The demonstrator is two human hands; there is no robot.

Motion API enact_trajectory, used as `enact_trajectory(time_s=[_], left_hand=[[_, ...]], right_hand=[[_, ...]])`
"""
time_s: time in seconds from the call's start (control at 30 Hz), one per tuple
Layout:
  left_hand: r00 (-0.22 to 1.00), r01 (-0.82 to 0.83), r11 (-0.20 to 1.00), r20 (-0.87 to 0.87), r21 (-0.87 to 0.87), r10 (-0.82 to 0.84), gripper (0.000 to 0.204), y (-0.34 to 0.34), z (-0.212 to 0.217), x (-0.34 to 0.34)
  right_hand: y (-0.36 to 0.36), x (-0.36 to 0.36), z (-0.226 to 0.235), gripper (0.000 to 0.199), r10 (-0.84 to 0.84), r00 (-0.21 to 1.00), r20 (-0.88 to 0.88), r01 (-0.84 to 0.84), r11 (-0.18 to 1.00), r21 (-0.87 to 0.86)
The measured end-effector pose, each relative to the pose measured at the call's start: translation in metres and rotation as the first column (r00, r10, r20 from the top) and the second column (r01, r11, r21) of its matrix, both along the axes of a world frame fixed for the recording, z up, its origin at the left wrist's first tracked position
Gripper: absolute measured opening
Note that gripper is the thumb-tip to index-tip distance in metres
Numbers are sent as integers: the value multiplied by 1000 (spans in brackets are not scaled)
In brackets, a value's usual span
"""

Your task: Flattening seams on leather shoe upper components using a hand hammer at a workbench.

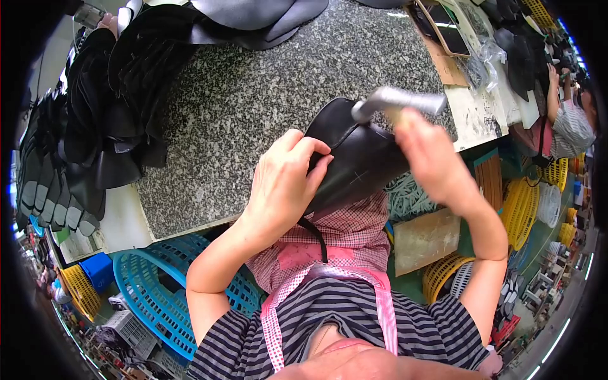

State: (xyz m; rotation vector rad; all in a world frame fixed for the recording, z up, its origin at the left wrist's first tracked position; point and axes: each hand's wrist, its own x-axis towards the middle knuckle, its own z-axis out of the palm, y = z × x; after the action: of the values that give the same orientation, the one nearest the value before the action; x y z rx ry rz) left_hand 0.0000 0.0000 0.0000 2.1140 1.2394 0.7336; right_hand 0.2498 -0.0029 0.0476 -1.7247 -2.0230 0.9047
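A black leather piece [364,161] with a stitched seam and a small pale cross mark lies over the near edge of the speckled stone slab [221,120]. My left hand [285,174] pinches its left edge between thumb and fingers. In my right hand [430,152], somewhat smeared by motion, is a hammer [405,100] with a silver metal head. The rounded end of that head is at the seam, near the top of the leather; whether it touches I cannot tell.
Stacks of black leather pieces [88,107] crowd the slab's left side, with more [266,19] along its far edge. A phone [443,28] lies on cardboard at far right. Below the bench stand a blue basket [152,297] and a yellow basket [520,212]. A person [570,123] works at right.
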Motion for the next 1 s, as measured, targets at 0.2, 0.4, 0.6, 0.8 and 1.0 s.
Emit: enact_trajectory(time_s=[0.2,0.4,0.6,0.8,1.0], left_hand=[[999,-39,997,-40,-68,37,15,0,3,10],[999,17,999,48,41,-19,13,11,-6,-1],[996,71,995,42,63,-74,17,19,-8,-13],[996,66,992,56,104,-72,21,23,-6,-15],[997,76,996,14,48,-77,19,28,-2,-21]], right_hand=[[-31,-8,1,25,30,989,-147,-1,981,193],[-25,-13,-29,26,156,979,-132,-131,975,180],[-25,-14,-45,31,180,966,-186,-111,937,331],[-24,-17,-41,31,154,953,-260,-87,964,252],[-22,-17,-41,33,173,951,-256,-103,958,267]])
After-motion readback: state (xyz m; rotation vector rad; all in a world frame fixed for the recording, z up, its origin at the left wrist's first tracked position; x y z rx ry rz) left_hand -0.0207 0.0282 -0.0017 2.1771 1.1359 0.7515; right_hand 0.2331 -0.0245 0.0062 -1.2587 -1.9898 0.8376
